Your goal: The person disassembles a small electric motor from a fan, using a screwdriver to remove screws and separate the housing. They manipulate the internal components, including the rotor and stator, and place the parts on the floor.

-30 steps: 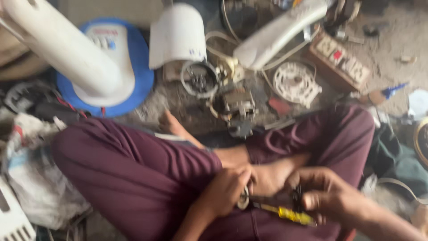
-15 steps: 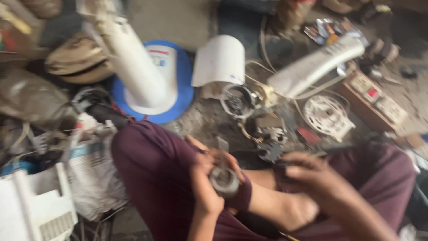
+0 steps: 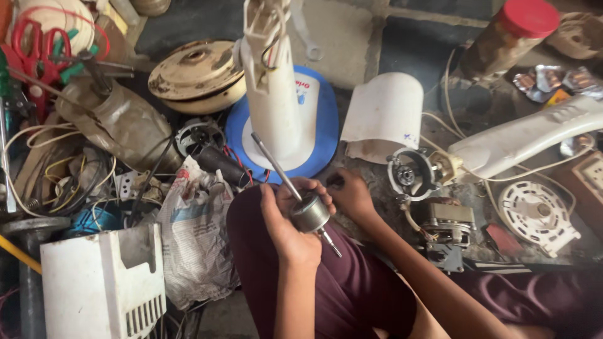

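Note:
My left hand (image 3: 287, 221) grips a grey metal motor rotor (image 3: 309, 212) with a long steel shaft that sticks up to the left and down to the right. I hold it above my knee in maroon trousers (image 3: 352, 282). My right hand (image 3: 352, 194) reaches to the floor just beyond the knee, with its fingers closed around a small dark part (image 3: 335, 181). Close to the right of that hand lies an open motor housing (image 3: 409, 173) and a wound motor stator (image 3: 443, 221).
A white fan stand on a blue base (image 3: 276, 113) rises ahead. A white curved cover (image 3: 384, 116), a white fan neck (image 3: 527, 138), a white grille disc (image 3: 537, 216), a red-lidded jar (image 3: 502, 37), a white plastic casing (image 3: 103, 285), crumpled newspaper (image 3: 195, 232) and tangled wires (image 3: 56, 182) crowd the floor.
The view has swung left and steadied. My left hand has lifted the rotor clear over my knee. My right hand has left the rotor and reached out to the floor.

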